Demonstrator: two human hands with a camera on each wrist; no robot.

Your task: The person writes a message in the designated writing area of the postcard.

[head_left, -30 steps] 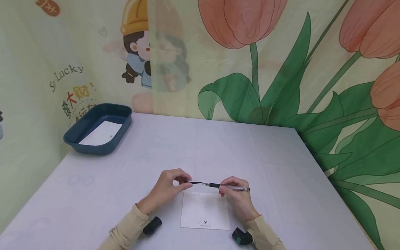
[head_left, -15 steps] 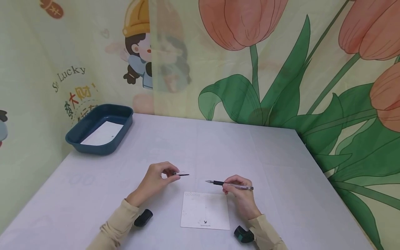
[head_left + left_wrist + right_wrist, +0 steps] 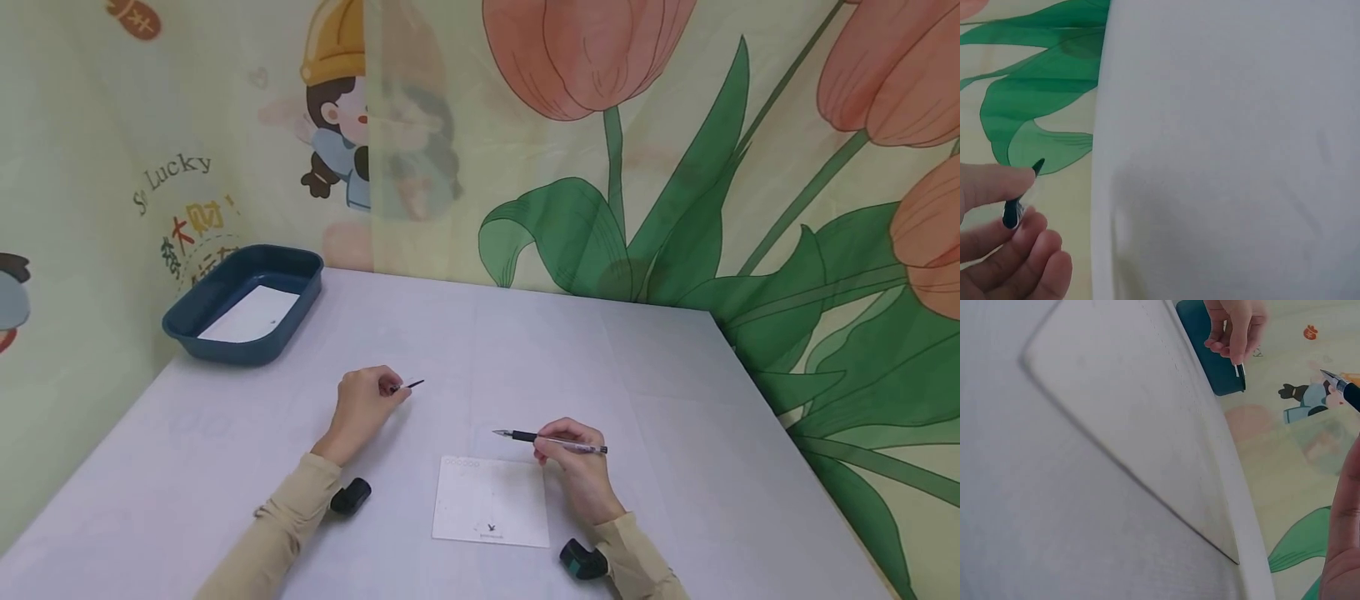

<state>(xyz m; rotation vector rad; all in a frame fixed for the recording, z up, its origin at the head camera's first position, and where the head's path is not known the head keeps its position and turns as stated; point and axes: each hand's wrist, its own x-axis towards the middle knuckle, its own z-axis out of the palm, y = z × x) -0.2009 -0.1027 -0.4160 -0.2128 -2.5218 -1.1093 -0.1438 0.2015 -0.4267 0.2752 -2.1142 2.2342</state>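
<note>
In the head view my left hand point(image 3: 362, 410) pinches a pen cap point(image 3: 415, 384) with a dark clip, held above the table left of centre. The left wrist view shows the cap point(image 3: 1012, 215) between thumb and fingers. My right hand point(image 3: 579, 468) holds a gel pen point(image 3: 519, 435) with a black grip and a clear barrel, its bare tip pointing left. Below the pen lies a white notepad point(image 3: 491, 500) with a small dark bird print near its lower edge. In the right wrist view the pen tip point(image 3: 1333, 377) shows at the right edge.
A dark blue basin point(image 3: 262, 352) stands at the table's far left corner, with a white sheet point(image 3: 251, 315) inside. Black wrist cameras hang by both sleeves. A printed curtain point(image 3: 420, 250) borders the white table point(image 3: 555, 358) at the back.
My left hand has moved away from the pen, to the left and farther back, taking the cap with it. The right hand and pen shifted slightly right. The notepad stays in place.
</note>
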